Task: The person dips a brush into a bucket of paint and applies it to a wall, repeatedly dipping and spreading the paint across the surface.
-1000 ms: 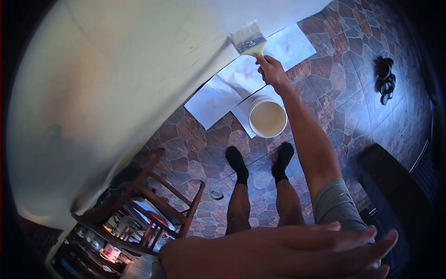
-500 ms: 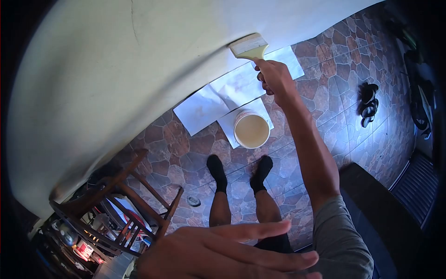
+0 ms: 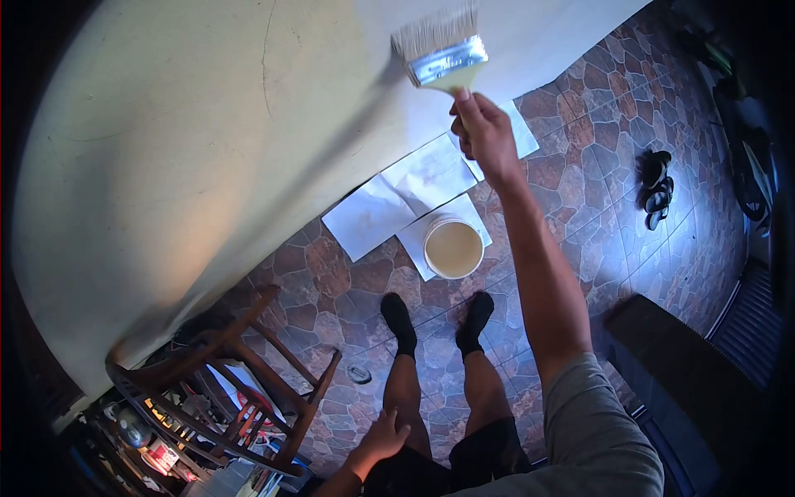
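Note:
My right hand is closed around the pale yellow handle of a wide paintbrush. Its light bristles point up against the wall, and the metal band faces me. Low in the view, my left hand hangs by my left thigh, thumb apart from the fingers, holding nothing. Between the wall and my feet stands a white bucket with cream-coloured paint inside. White paper sheets lie under the bucket and along the foot of the wall.
A wooden chair stands at the lower left, with clutter behind it. Black sandals lie on the stone-patterned floor to the right. A dark bench-like piece is at the lower right. A small clear object lies near my left foot.
The paintbrush has gone higher on the wall and tipped, so its bristles now show. My left hand has dropped from close before the camera to beside my thigh.

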The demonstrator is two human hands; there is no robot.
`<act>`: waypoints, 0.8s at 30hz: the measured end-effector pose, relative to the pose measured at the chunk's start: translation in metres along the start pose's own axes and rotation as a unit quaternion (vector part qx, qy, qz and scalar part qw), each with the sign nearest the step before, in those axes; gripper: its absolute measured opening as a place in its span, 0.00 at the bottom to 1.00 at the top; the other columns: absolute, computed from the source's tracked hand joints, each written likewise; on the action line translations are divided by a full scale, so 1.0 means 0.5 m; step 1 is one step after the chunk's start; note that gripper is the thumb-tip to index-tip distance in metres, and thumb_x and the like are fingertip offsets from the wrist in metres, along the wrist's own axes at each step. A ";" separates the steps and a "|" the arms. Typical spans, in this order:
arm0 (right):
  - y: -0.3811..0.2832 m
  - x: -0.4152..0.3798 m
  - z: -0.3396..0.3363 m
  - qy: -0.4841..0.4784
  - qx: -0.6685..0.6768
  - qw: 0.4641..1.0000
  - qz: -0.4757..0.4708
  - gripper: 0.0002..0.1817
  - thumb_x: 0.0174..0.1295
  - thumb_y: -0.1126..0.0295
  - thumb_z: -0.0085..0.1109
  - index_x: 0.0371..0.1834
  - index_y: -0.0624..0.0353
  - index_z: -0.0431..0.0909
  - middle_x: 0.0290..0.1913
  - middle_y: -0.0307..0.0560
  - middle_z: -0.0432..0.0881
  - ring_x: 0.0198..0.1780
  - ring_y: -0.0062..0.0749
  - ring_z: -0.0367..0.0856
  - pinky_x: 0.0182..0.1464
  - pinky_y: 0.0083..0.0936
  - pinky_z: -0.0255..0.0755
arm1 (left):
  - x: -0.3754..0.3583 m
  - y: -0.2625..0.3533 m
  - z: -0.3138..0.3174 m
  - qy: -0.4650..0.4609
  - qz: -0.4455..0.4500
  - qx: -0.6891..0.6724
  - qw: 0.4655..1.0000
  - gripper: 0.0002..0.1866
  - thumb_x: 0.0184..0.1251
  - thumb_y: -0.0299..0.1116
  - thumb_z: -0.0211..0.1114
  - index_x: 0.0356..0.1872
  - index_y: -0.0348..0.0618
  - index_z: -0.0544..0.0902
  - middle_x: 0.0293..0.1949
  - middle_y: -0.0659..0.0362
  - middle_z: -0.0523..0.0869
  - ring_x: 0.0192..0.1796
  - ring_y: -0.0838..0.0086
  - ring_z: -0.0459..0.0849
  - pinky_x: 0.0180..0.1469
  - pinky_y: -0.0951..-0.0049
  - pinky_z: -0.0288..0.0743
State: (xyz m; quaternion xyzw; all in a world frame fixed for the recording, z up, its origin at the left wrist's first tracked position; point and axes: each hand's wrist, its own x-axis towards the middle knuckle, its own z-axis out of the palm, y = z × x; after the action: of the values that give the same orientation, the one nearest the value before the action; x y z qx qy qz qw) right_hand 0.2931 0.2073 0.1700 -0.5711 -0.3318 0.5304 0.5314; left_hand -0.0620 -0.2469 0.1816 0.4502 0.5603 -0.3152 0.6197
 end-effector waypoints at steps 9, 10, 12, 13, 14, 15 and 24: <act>0.172 -0.016 -0.046 -0.016 -0.118 0.957 0.264 0.25 0.77 0.46 0.52 0.40 0.62 0.76 0.23 0.34 0.69 0.16 0.16 0.60 0.17 0.20 0.52 | -0.014 0.068 0.073 0.093 -0.034 0.112 0.989 0.58 0.63 0.63 0.66 0.81 0.39 0.45 0.78 0.26 0.47 0.69 0.23 0.67 0.61 0.28 0.71; 0.133 -0.025 -0.035 -0.015 -0.117 0.957 0.264 0.25 0.77 0.46 0.52 0.40 0.62 0.76 0.23 0.34 0.69 0.16 0.16 0.60 0.17 0.20 0.52 | -0.022 0.070 0.071 0.077 -0.057 0.134 0.986 0.58 0.63 0.65 0.67 0.81 0.40 0.46 0.78 0.28 0.47 0.69 0.26 0.68 0.62 0.30 0.72; 0.027 -0.035 -0.018 -0.021 -0.101 0.963 0.248 0.24 0.77 0.48 0.53 0.41 0.64 0.77 0.24 0.34 0.70 0.18 0.16 0.60 0.18 0.21 0.52 | -0.012 0.051 0.069 0.063 -0.062 0.128 0.988 0.59 0.63 0.66 0.65 0.82 0.41 0.44 0.79 0.29 0.46 0.70 0.25 0.67 0.63 0.31 0.71; -0.049 -0.048 -0.006 -0.020 -0.101 0.969 0.223 0.24 0.76 0.50 0.55 0.43 0.65 0.77 0.25 0.35 0.70 0.18 0.17 0.59 0.19 0.21 0.52 | -0.012 0.047 0.069 0.046 -0.071 0.118 0.989 0.59 0.63 0.68 0.64 0.82 0.42 0.43 0.80 0.30 0.45 0.72 0.24 0.65 0.64 0.31 0.71; -0.128 -0.061 0.005 -0.016 -0.104 0.972 0.210 0.23 0.77 0.52 0.56 0.43 0.67 0.77 0.25 0.35 0.69 0.19 0.17 0.60 0.20 0.22 0.52 | -0.010 0.044 0.068 0.046 -0.069 0.121 0.989 0.59 0.63 0.68 0.64 0.82 0.42 0.43 0.80 0.30 0.45 0.72 0.24 0.65 0.64 0.31 0.71; -0.211 -0.084 0.009 -0.025 -0.147 0.972 0.181 0.27 0.76 0.50 0.54 0.45 0.70 0.80 0.29 0.40 0.75 0.23 0.18 0.67 0.22 0.22 0.59 | -0.005 0.050 0.059 0.016 -0.094 0.132 0.987 0.60 0.64 0.69 0.63 0.83 0.44 0.41 0.80 0.30 0.42 0.73 0.24 0.62 0.66 0.31 0.69; -0.438 -0.196 0.037 0.036 -0.065 0.996 -0.053 0.28 0.76 0.46 0.56 0.40 0.67 0.83 0.21 0.34 0.71 0.20 0.13 0.64 0.22 0.17 0.57 | 0.043 0.053 0.062 -0.086 -0.188 0.213 0.955 0.60 0.65 0.73 0.55 0.84 0.54 0.31 0.82 0.37 0.27 0.79 0.25 0.50 0.69 0.22 0.58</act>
State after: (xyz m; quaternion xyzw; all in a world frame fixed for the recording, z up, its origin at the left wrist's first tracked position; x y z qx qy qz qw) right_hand 0.2943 0.1666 0.4070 -0.6048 -0.3758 0.4579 0.5322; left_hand -0.0218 -0.2624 0.1648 0.4295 0.4996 -0.5754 0.4846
